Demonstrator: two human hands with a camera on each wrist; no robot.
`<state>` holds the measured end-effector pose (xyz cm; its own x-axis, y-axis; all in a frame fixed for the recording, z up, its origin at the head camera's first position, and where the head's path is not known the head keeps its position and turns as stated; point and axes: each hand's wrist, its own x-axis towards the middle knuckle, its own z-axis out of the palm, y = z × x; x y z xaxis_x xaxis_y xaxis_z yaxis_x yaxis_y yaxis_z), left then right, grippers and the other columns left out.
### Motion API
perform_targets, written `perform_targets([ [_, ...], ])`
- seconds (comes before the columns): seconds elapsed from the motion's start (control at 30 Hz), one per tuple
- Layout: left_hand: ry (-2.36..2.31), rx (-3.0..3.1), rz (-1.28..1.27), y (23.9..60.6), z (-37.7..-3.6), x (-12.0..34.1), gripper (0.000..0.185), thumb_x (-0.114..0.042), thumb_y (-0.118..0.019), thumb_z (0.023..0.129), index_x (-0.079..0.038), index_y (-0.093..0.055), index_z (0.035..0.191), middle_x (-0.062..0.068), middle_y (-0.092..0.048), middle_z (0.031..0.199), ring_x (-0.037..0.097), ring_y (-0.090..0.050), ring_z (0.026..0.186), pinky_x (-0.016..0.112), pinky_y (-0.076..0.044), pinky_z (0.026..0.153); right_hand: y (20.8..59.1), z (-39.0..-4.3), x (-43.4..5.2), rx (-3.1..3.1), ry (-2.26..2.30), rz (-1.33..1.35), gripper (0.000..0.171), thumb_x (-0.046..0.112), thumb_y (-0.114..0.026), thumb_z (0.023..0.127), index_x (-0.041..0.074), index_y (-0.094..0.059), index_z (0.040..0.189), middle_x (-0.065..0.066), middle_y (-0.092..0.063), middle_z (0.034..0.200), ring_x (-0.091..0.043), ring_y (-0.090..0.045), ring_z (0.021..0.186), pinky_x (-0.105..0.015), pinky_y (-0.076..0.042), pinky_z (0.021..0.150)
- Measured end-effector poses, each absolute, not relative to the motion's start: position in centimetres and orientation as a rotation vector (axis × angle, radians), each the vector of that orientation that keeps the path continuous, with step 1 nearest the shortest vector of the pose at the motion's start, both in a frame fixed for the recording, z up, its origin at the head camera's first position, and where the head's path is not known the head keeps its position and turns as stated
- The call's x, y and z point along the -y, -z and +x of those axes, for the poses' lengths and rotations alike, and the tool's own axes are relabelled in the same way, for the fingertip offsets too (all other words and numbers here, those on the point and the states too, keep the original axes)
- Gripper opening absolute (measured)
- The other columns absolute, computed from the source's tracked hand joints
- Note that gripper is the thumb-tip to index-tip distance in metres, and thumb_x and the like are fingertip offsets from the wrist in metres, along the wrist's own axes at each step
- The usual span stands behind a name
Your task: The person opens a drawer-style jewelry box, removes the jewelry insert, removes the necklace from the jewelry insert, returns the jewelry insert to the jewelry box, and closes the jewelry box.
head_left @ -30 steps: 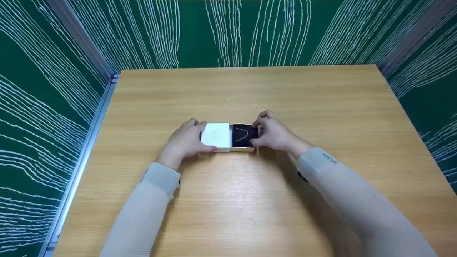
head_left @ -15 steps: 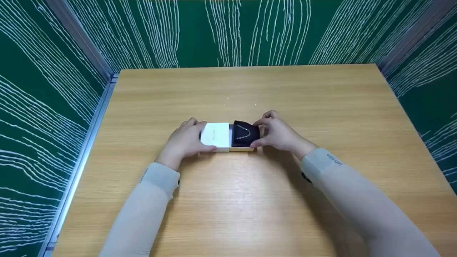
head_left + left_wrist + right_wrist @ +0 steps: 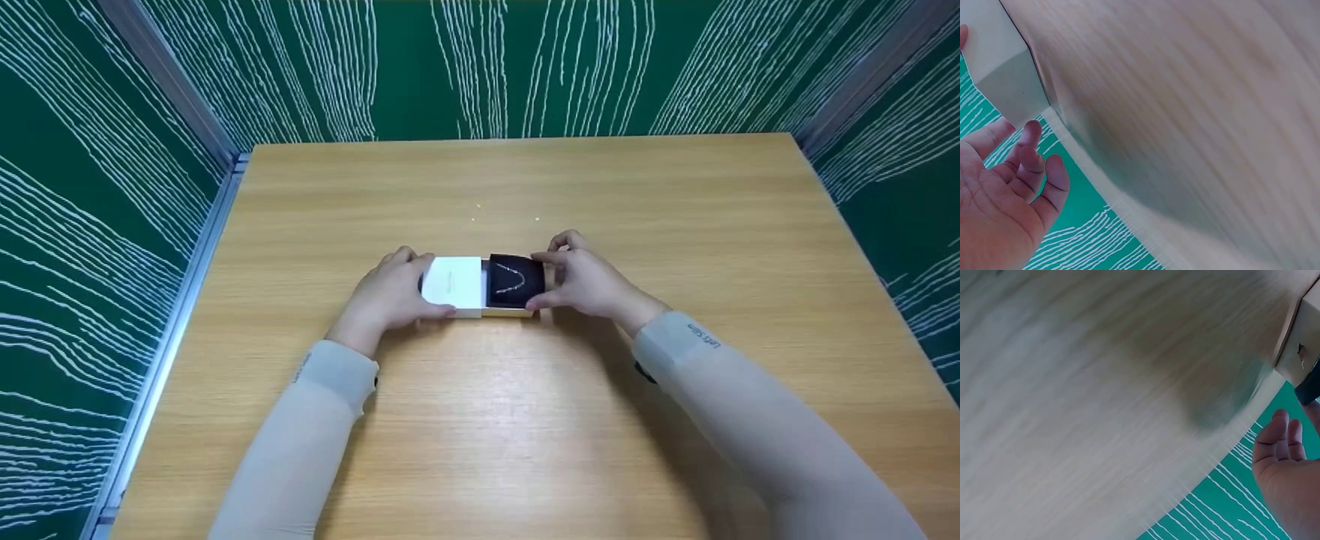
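Note:
A small jewelry box lies on the table in the head view, its white sleeve (image 3: pixel 452 285) to the left and its drawer (image 3: pixel 508 313) slid partly out to the right. My left hand (image 3: pixel 386 296) grips the sleeve between thumb and fingers. On the drawer sits a black jewelry pad (image 3: pixel 532 289) bearing a thin silvery chain (image 3: pixel 513 282). Thumb and forefinger of my right hand (image 3: pixel 581 281) pinch the pad's right side. In the right wrist view the pad (image 3: pixel 1310 385) overhangs the drawer's end (image 3: pixel 1299 346). The left wrist view shows one end of the box (image 3: pixel 1008 84).
The wooden table (image 3: pixel 480 435) spreads around the box. Several tiny pale specks lie beyond it, one being a speck (image 3: pixel 537 219). Green walls (image 3: pixel 412 67) with white lines stand at the back and sides, and a metal rail (image 3: pixel 172 330) runs along the left.
The black pad's far edge has risen from the drawer and tilted, then flattened a little. My right hand has shifted slightly right. The left hand and sleeve have stayed in place.

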<state>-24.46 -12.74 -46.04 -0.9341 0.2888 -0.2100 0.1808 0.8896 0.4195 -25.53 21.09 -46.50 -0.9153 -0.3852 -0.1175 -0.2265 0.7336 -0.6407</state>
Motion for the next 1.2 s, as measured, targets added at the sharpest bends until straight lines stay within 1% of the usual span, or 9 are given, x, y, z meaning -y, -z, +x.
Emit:
perform_targets([
  [0.23,-0.587,-2.786,0.356,45.95,-24.48,12.78,0.115,-0.068,-0.092,0.084,-0.015,-0.045,0.174,0.012,-0.056,0.154,0.031,-0.056,0.133,0.055,-0.052,0.12,46.47,-25.59,-21.09,-2.695,0.955,-0.477,0.106,0.042,-0.105,0.08,0.002,-0.055,0.166,-0.015,-0.042,0.156,-0.03,-0.057,0.111,-0.045,-0.049,0.106],
  [0.47,-0.58,-2.792,0.356,45.8,-24.44,12.7,0.113,-0.067,-0.092,0.084,-0.015,-0.046,0.173,0.013,-0.055,0.155,0.033,-0.056,0.134,0.056,-0.052,0.12,46.63,-25.5,-21.32,-2.688,0.952,-0.495,0.108,0.04,-0.106,0.079,-0.001,-0.055,0.165,-0.015,-0.041,0.154,-0.031,-0.052,0.116,-0.047,-0.048,0.107],
  [0.63,-0.575,-2.792,0.356,45.74,-24.34,12.67,0.113,-0.068,-0.092,0.085,-0.015,-0.046,0.174,0.013,-0.055,0.158,0.034,-0.055,0.136,0.056,-0.051,0.121,46.81,-25.47,-21.35,-2.67,0.941,-0.495,0.111,0.041,-0.106,0.078,0.001,-0.052,0.167,-0.015,-0.039,0.157,-0.033,-0.051,0.125,-0.05,-0.047,0.115],
  [0.87,-0.592,-2.791,0.345,45.71,-24.27,12.66,0.114,-0.067,-0.093,0.084,-0.015,-0.045,0.174,0.013,-0.055,0.157,0.033,-0.055,0.135,0.057,-0.051,0.122,47.06,-25.47,-21.34,-2.662,0.939,-0.472,0.115,0.043,-0.107,0.076,0.003,-0.051,0.169,-0.014,-0.038,0.158,-0.036,-0.047,0.136,-0.055,-0.043,0.127],
  [1.07,-0.582,-2.79,0.344,45.68,-24.28,12.66,0.114,-0.066,-0.093,0.084,-0.015,-0.045,0.174,0.014,-0.055,0.157,0.033,-0.056,0.137,0.057,-0.051,0.122,47.11,-25.45,-21.38,-2.667,0.933,-0.456,0.116,0.045,-0.107,0.076,0.005,-0.05,0.17,-0.014,-0.038,0.161,-0.036,-0.049,0.135,-0.056,-0.044,0.129],
  [1.2,-0.587,-2.791,0.34,45.65,-24.29,12.66,0.114,-0.066,-0.093,0.084,-0.015,-0.045,0.174,0.013,-0.056,0.155,0.033,-0.056,0.134,0.057,-0.052,0.121,47.11,-25.47,-21.37,-2.664,0.944,-0.462,0.119,0.044,-0.107,0.076,0.004,-0.047,0.171,-0.016,-0.037,0.163,-0.037,-0.05,0.136,-0.057,-0.042,0.131],
])
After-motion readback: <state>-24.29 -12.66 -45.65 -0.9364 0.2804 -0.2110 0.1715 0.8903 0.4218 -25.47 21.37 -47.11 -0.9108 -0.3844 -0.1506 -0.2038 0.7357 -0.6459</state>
